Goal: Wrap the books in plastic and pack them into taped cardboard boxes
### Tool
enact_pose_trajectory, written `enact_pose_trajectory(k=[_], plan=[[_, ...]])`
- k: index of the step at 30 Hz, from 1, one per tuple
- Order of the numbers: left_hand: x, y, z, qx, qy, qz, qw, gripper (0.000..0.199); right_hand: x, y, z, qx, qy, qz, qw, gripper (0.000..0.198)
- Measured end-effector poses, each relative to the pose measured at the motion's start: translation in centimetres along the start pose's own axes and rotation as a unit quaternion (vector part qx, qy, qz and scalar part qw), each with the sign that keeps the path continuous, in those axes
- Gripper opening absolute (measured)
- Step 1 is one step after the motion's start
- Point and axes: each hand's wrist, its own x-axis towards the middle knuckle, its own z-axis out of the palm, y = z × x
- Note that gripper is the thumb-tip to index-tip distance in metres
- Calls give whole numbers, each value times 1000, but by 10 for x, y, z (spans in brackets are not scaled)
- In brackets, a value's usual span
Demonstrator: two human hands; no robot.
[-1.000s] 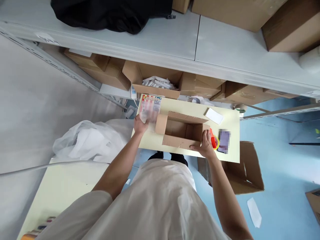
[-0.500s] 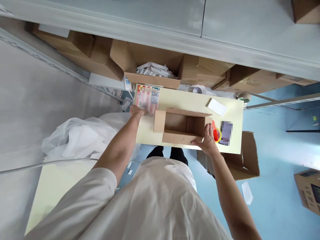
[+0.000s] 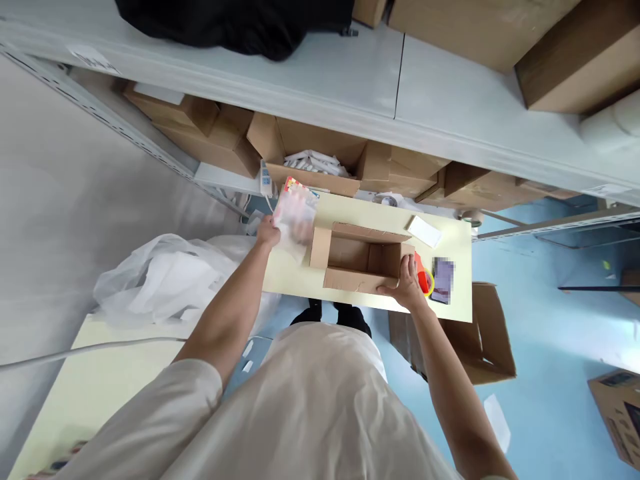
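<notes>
My left hand (image 3: 269, 233) is closed on the edge of a clear plastic bag (image 3: 290, 230), which is partly lifted at the table's left end. Through and behind it shows a colourful printed booklet (image 3: 292, 183) with red and yellow lettering; most of it is covered. An open, narrow cardboard box (image 3: 360, 280) lies in the middle of the table, its inside bare and its left flap folded out. My right hand (image 3: 406, 285) grips the box's right end, fingers over the flap and thumb along the near side.
On the pale yellow table (image 3: 340, 203), right of the box, are a red and yellow tape dispenser (image 3: 424, 280), a phone (image 3: 443, 280) and a white slab (image 3: 425, 231). Cartons (image 3: 315, 179) line the shelf behind. Below right stands an open carton (image 3: 493, 333); plastic sheeting (image 3: 160, 280) lies left.
My left hand has closed on the plastic bag and raised its edge off the booklet. My right hand stays on the box. The camera view has tilted upward, showing more of the upper shelf.
</notes>
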Motion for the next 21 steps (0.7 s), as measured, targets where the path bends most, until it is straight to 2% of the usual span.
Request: enact_pose_trajectory(k=[3,6,10,13,16,21], plan=[[-11,6,-33,14,53,11,998,41,1,-2,-3,-13,-7,-3,1000,128],[-26,16,-71,15,104,49,993,41,1,-4,-7,-36,-6,6,999,123],[-42,44,-119,-41,127,140,981,33,1,-6,-13,-62,-9,-3,998,108],[-55,77,-139,-83,120,236,961,29,1,-4,-16,-52,-23,-12,998,102],[-76,114,-138,-77,92,318,940,29,3,-3,-14,-22,-15,-15,1000,107],[-111,157,-97,-5,-18,396,918,30,2,1,-9,33,26,-27,999,121]])
